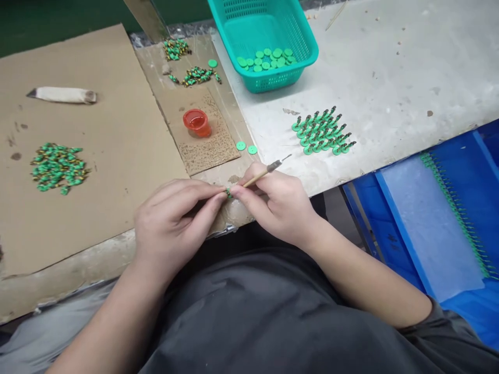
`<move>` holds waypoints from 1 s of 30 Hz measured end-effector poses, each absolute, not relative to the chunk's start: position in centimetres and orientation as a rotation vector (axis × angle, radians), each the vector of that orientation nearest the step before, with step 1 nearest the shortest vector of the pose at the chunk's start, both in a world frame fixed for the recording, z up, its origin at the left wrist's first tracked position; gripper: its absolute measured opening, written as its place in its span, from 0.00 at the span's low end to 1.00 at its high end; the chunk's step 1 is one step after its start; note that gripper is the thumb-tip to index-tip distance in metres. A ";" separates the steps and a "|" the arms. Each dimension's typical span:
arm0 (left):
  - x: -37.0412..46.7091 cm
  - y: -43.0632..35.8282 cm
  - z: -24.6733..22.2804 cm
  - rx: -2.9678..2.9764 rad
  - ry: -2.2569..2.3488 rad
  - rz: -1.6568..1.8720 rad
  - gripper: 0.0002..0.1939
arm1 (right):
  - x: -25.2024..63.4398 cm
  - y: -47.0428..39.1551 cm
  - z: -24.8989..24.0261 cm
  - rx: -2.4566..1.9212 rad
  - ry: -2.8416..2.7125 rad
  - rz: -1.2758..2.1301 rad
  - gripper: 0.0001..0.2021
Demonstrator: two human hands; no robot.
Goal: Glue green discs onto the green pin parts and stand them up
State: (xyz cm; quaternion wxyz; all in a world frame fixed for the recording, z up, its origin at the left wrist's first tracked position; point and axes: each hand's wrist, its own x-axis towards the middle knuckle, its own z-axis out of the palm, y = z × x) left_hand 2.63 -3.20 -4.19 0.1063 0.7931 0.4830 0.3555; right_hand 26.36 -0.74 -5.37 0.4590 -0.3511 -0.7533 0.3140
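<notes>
Near the table's front edge, my left hand (pixel 171 221) pinches a tiny green piece (pixel 228 193), mostly hidden by the fingertips. My right hand (pixel 276 200) meets it there, its thumb and finger at the same piece. A thin wooden stick with a dark wrapped end and fine metal tip (pixel 263 174) is held in my right hand, pointing up and right. Just beyond the hands lie two green discs, one a round disc with small holes (pixel 240 146). A small red cup (pixel 197 122) with liquid stands on a speckled cardboard piece (pixel 210 153).
A pile of small green-and-gold pieces (pixel 59 167) and a white wrapped stick with a dark point (pixel 62 95) lie on cardboard at left. Behind stands a teal basket (pixel 268 78) of green discs. Rows of discs with upright dark-tipped pieces (pixel 323 132) stand right, above a blue crate (pixel 401 228).
</notes>
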 end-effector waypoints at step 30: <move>2.6 -3.3 -4.1 2.279 1.415 1.059 0.06 | 25.3 -0.8 -5.1 -0.992 -1.822 0.840 0.16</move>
